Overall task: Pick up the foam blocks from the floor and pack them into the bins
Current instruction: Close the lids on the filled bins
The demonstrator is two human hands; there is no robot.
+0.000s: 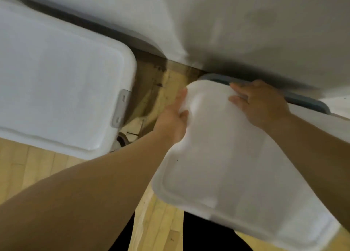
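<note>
A white bin lid (223,165) lies tilted in front of me over a bin whose grey-blue rim (303,99) shows at its far edge. My left hand (173,121) grips the lid's left edge near the far corner, fingers curled over it. My right hand (259,102) lies on the lid's far right part with its fingers stretched toward the far edge. No foam blocks are visible; the bin's inside is hidden by the lid.
A second bin with a closed white lid (56,91) and a grey latch (120,108) stands to the left. A pale wall (208,19) runs close behind both bins. Wooden floor (157,230) shows between and below them.
</note>
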